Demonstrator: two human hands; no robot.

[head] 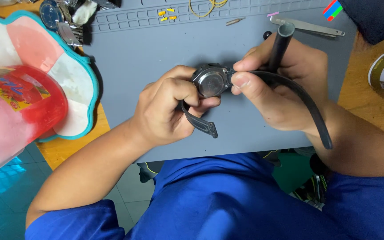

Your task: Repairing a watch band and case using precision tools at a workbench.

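Crosswise, both hands' grip clamps the watch [211,82], caseback up, straps trailing left hand [170,109] to right hand [276,86].

A grey work mat [147,53] holds tweezers [307,26], small yellow bits [166,14] and, perhaps, a rubber band [207,6]; a red tub [21,104] stands left.

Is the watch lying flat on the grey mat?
No, both hands, left hand and right hand, hold the watch above the grey mat.

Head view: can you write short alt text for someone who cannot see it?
Two bare hands hold a black wristwatch with rubber straps, metal back up, over a grey work mat. The left hand grips the case; the right hand pinches the strap and holds a black tube-shaped tool.
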